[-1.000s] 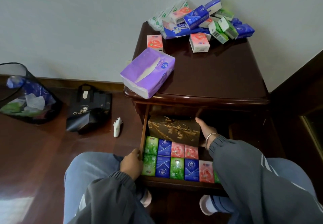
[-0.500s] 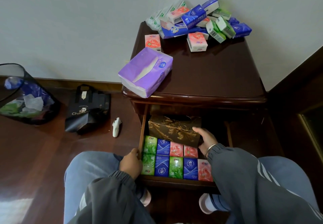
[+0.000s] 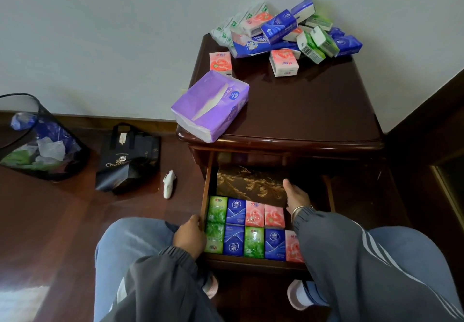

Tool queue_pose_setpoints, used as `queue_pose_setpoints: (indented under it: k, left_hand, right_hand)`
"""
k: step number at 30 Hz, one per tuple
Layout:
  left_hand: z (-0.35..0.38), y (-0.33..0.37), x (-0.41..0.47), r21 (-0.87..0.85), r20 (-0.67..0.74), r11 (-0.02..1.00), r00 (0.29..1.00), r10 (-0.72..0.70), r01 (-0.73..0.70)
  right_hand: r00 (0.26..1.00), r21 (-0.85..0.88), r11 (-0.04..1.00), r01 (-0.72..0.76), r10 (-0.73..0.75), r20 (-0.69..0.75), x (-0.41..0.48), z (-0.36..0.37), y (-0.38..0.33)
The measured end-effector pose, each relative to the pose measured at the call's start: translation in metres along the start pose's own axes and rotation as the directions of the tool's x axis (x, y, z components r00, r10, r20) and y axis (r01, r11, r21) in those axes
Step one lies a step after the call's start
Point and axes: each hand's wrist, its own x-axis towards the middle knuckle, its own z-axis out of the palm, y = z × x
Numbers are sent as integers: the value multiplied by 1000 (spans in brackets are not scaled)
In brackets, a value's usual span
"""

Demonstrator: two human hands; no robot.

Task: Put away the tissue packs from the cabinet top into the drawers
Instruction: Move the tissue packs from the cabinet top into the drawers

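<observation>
The lower drawer (image 3: 251,262) of the dark wooden cabinet (image 3: 313,110) stands pulled out. Two rows of small green, blue and pink tissue packs (image 3: 247,228) fill its front, and a gold patterned box (image 3: 248,183) lies behind them. My left hand (image 3: 190,236) grips the drawer's left wall. My right hand (image 3: 296,197) is inside the drawer at the gold box's right end, thumb against it and fingers hidden in shadow. On the cabinet top lie a large purple tissue pack (image 3: 211,108) at the front left corner, two pink packs (image 3: 220,62) and a pile of mixed packs (image 3: 283,33) by the wall.
A black wire bin (image 3: 37,141) with rubbish, a black paper bag (image 3: 128,161) and a small white object (image 3: 168,183) sit on the wooden floor to the left. Dark furniture (image 3: 431,146) stands close on the right. My knees flank the drawer.
My right hand slid from the gold box's right end to its front right corner, then back beside the end. The left hand stayed on the drawer wall.
</observation>
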Motion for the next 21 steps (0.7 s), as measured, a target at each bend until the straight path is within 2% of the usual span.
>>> queue_pose_setpoints:
  k: [10, 14, 21]
  left_hand:
    - [0, 2, 0, 32, -10, 999, 1000, 6, -6]
    - [0, 1, 0, 21, 10, 1000, 1000, -1, 1]
    - [-1, 2, -1, 61, 10, 998, 1000, 2, -3]
  right_hand:
    - [993, -122, 987, 106, -99, 63, 22, 15, -20]
    - [994, -189, 979, 78, -61, 93, 24, 10, -6]
    - [992, -141, 989, 38, -20, 124, 19, 11, 7]
